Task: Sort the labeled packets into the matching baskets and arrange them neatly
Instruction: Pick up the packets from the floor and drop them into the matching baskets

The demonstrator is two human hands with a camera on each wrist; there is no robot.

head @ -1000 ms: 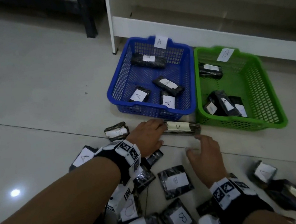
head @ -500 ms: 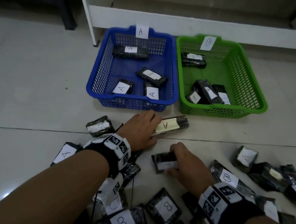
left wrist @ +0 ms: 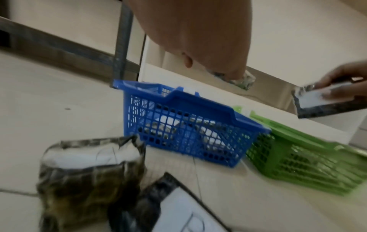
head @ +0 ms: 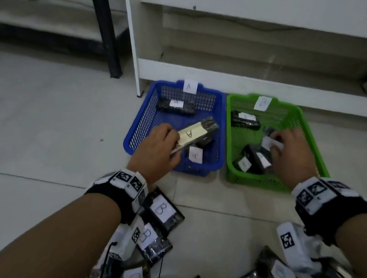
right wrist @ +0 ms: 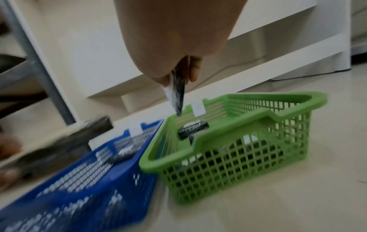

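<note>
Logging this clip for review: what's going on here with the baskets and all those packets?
A person is sorting labeled packets on the floor. The left hand holds a packet marked A over the blue basket, tagged A. The right hand holds another packet over the green basket, tagged B; its label is unreadable. Several packets, some marked B, lie unsorted nearby.

**Plastic, paper and tile**

The blue basket [head: 218,120] and green basket [head: 314,145] are moulded plastic lattice, slightly shiny. Beside the blue basket, the packets [head: 166,213] are glossy, crinkled dark film bearing matt white paper labels. The floor [head: 37,134] is smooth, faintly glossy tile.
</note>
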